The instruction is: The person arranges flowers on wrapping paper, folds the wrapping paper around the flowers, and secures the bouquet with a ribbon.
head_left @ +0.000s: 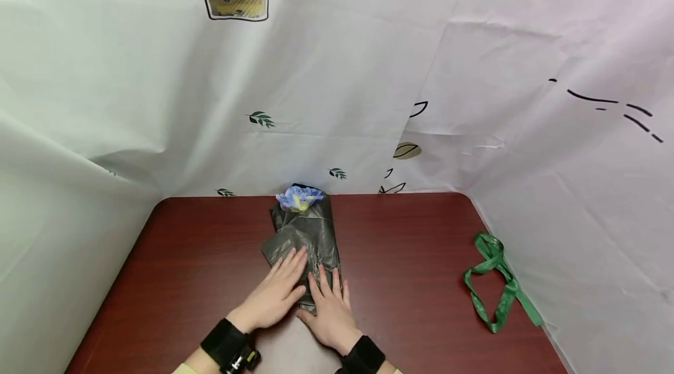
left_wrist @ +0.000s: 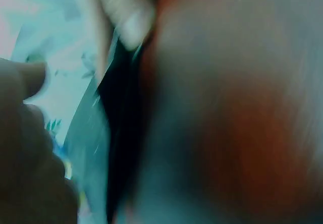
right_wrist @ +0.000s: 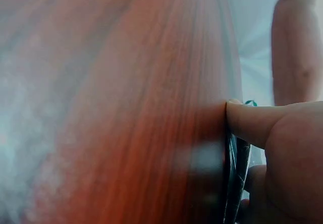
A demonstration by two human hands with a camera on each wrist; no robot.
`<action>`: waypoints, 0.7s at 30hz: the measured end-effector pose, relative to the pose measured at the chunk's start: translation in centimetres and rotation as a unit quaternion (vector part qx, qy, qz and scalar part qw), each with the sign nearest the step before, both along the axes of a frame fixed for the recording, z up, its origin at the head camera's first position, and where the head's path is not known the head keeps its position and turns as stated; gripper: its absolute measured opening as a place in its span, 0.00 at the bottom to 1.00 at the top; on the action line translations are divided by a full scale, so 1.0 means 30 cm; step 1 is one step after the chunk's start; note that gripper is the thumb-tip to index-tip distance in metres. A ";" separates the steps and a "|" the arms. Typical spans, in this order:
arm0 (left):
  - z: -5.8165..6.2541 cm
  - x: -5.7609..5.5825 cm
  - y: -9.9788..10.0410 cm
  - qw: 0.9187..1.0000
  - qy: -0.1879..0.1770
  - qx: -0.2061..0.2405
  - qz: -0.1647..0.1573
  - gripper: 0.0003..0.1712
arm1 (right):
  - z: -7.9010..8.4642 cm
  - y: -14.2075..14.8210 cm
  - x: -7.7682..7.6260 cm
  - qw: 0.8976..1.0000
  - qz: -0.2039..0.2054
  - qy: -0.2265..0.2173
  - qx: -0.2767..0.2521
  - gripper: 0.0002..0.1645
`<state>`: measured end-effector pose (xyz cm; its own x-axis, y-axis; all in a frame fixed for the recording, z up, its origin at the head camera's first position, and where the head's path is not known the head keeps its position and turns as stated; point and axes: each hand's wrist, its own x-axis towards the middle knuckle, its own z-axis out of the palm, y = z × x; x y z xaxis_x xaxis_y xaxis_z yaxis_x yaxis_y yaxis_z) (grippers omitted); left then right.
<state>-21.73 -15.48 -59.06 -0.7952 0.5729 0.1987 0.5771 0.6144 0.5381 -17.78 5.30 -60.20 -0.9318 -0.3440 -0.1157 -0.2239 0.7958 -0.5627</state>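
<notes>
Left hand: the left hand (head_left: 274, 298) lies palm down at the lower centre of the frame, its fingers straight and close together, the thumb angled away; the fingertips rest on the dark wrapping sheet (head_left: 320, 227).
Right hand: the right hand (head_left: 332, 315), just beside it at the lower centre, has straight fingers fanned apart, laid over the lower right part of the sheet; the thumb points toward the left hand.
Thumb contact: in the right wrist view, the thumb tip touches the edge of the sheet at right of frame; the left wrist view is too blurred to tell finer contact.
Wrapping sheet: dark grey to black, thin, softly shiny and creased; folded into a long, flattened packet lying at the centre of the frame, with an angular flap jutting out at its left side.
Flower: a blue flower (head_left: 300, 197) with ruffled petals and a yellowish-green centre shows at the packet's upper end, near the table's far edge.
Ribbon: a green ribbon (head_left: 509, 295), satiny and loosely looped, lies at right of frame, well apart from both hands.
Table: a reddish-brown table (head_left: 411, 257) with rounded far corners, wood grain and a pale sheen at the lower centre.
Backdrop: white cloth (head_left: 337, 58), wrinkled, printed with leaf sprigs and, at upper left, a potted plant.
Wrists: a black band (head_left: 223, 342) on the left, another on the right.
</notes>
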 end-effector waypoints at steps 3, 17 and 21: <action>-0.051 0.022 0.017 0.999 -0.028 -0.015 -0.002 0.36 | 0.001 0.018 -0.005 1.000 0.011 -0.008 -0.013 0.53; -0.055 0.039 0.026 0.998 0.004 -0.070 -0.001 0.38 | 0.022 0.115 0.012 0.999 0.032 0.018 -0.003 0.37; -0.031 0.045 0.052 0.993 0.071 -0.080 -0.045 0.39 | 0.032 0.113 0.013 0.999 0.029 0.010 -0.018 0.35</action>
